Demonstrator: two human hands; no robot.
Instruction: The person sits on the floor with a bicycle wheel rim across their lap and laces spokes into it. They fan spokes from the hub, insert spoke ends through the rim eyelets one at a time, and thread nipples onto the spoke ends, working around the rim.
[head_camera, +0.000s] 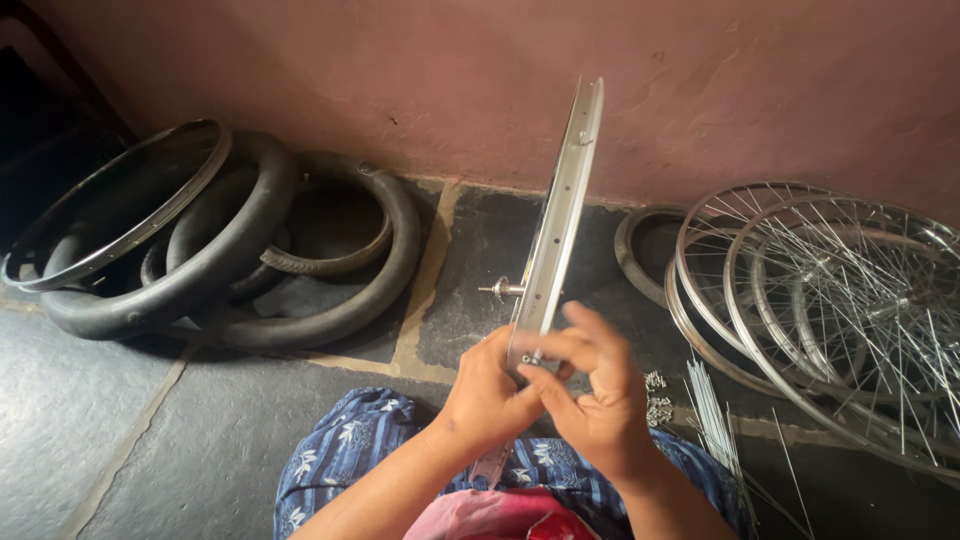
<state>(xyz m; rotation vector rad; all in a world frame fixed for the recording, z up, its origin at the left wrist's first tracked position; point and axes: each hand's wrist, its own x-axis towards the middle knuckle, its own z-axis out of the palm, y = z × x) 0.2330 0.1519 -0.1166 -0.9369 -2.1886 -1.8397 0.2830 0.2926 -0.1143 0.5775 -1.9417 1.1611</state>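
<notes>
At the far left, a bare metal rim (115, 205) leans against a heap of black rubber tyres (250, 250) lying on the dark stone floor (90, 400) at the foot of a pinkish wall (400, 90).

Near the middle, a silver wheel rim (560, 215) stands upright on edge, seen almost edge-on from above. Its long axis runs from the person's hands up and away toward the wall, leaning slightly to the right at the top. A hub axle (500, 290) sticks out sideways to the left of it.

The left hand (485, 395) is clasped around the near, lower end of the wheel rim, steadying it from the left. The right hand (590, 385) presses against the same end, its fingers pinched on a small metal part at the rim's edge; what that part is cannot be told. Both hands sit just above the person's lap, which is covered in blue patterned cloth (350, 450).

To the right, a bundle of loose spokes (715, 420) lies on the floor beside a cluster of small nipples (657, 395). Further right, several spoked wheels (830, 300) lie stacked and overlapping near the wall.
</notes>
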